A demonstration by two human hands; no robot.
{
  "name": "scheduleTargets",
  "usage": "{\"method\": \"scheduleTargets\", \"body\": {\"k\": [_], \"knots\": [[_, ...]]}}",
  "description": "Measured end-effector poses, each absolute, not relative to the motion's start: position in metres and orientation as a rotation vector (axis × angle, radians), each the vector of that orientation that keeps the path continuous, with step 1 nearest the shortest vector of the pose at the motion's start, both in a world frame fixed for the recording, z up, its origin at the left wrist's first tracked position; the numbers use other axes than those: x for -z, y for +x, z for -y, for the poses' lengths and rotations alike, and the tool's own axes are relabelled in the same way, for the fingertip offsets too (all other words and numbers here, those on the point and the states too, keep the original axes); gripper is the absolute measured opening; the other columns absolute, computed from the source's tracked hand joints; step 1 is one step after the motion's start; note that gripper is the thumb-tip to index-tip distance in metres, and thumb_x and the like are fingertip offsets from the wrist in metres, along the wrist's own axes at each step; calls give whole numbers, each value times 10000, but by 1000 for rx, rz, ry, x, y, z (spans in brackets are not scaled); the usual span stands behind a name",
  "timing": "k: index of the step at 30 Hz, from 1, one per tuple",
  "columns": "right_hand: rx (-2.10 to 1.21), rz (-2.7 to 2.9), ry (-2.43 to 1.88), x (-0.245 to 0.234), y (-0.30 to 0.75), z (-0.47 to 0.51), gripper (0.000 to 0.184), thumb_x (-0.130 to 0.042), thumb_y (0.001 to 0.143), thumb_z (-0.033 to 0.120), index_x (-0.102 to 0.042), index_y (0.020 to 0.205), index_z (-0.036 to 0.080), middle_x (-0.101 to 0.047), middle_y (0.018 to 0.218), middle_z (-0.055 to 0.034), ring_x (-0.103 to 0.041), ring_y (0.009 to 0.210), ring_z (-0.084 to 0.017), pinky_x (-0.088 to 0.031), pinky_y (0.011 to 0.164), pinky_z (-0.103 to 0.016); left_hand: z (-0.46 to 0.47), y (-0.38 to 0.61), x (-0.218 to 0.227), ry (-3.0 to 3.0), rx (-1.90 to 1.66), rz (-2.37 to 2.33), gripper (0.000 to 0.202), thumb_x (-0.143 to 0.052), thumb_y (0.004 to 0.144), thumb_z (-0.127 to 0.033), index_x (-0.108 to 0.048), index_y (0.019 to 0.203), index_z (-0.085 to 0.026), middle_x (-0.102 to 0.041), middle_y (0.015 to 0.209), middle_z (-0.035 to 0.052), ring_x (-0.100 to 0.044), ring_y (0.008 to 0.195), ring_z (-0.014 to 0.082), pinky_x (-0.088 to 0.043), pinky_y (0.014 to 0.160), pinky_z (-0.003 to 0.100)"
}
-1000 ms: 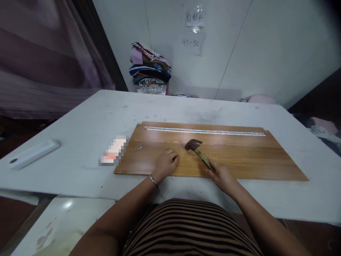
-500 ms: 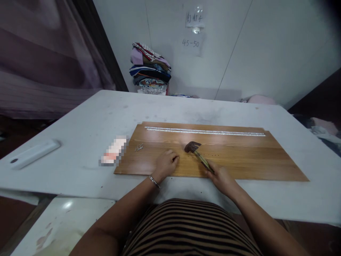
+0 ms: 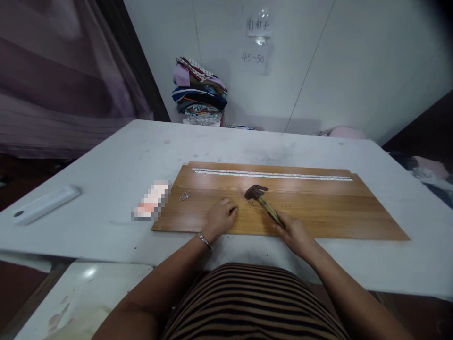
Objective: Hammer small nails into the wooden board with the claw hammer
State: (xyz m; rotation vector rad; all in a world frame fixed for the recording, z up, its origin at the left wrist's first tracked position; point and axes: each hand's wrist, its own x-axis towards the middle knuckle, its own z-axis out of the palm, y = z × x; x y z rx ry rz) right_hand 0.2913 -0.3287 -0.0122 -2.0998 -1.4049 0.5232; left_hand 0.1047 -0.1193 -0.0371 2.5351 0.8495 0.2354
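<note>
My right hand (image 3: 295,236) is wrapped round the green-and-yellow handle of a claw hammer (image 3: 271,210). The dark hammer head is above the middle of a brown wooden board (image 3: 336,212), close to a row of small dark dots (image 3: 281,206) in its surface. On the board, to the left of the hammer, rests my left hand (image 3: 221,218). Its fingers are curled closed, and whatever may be inside them is hidden. Several loose nails (image 3: 184,195) lie at the board's left end. Two white strips with markings (image 3: 272,175) run along its far edge.
The board lies on a white table (image 3: 116,170). A white bar-shaped object (image 3: 47,204) and a blurred-out pinkish item (image 3: 151,200) lie on the left. Behind the table are folded clothes (image 3: 200,92) in a stack and a wall (image 3: 300,47) with paper notes.
The hammer head has risen slightly and tilted a little, with my right hand still round the handle. My left hand has stayed in place.
</note>
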Motion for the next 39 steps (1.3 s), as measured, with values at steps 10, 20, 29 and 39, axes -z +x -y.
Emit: {"method": "scheduleTargets", "body": {"k": [10, 20, 29, 39], "knots": [[-499, 1422, -2097, 20, 291, 330, 333, -549, 907, 250, -656, 1216, 310, -806, 1013, -48, -771, 909, -305, -590, 761, -379, 118, 105, 40, 2527, -269, -839, 246, -525, 966, -257, -759, 899, -218, -712, 956, 57, -645, 948, 199, -455, 796, 311], [-566, 1419, -2142, 16, 289, 331, 358, -486, 942, 263, -643, 1260, 218, -799, 1049, -117, -760, 952, -323, -567, 799, -395, 118, 105, 40, 2517, -274, -846, 234, -538, 964, -249, -762, 903, -216, -718, 967, 55, -645, 958, 195, -457, 805, 301], [-497, 1382, -2124, 8, 291, 329, 345, -560, 911, 260, -669, 1238, 254, -794, 1041, -95, -764, 970, -332, -587, 817, -406, 119, 105, 38, 2536, -234, -856, 256, -517, 979, -260, -764, 930, -212, -723, 991, 56, -639, 980, 191, -448, 815, 299], [-517, 1424, -2067, 17, 292, 330, 345, -525, 910, 263, -654, 1229, 267, -801, 1035, -82, -764, 940, -320, -588, 795, -405, 118, 105, 39, 2517, -247, -851, 233, -535, 965, -243, -763, 923, -213, -721, 986, 50, -639, 975, 189, -457, 825, 299]]}}
